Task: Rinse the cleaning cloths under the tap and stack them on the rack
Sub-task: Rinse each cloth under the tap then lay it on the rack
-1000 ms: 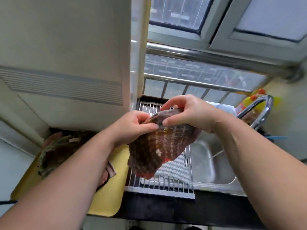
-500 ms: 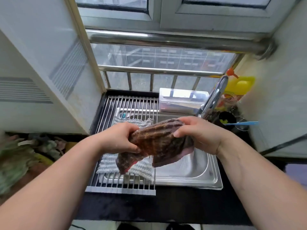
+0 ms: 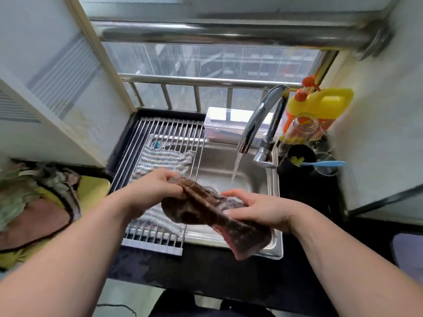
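The left hand (image 3: 158,186) gripped the brown cloth (image 3: 201,209) by its left end, and the right hand (image 3: 258,209) pinched its right part. The cloth lay left-to-right over the sink (image 3: 219,161). The running tap (image 3: 251,129) poured just beyond, nearer the right hand.

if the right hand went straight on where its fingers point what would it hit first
Beyond the cloth the right hand holds, probably the left hand, gripping the other end; depth is unclear.

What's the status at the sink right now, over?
Left hand and right hand grip the brown cloth, one end each. Cloth over the sink, tap running. Striped cloth on the rack. Nothing in the way.
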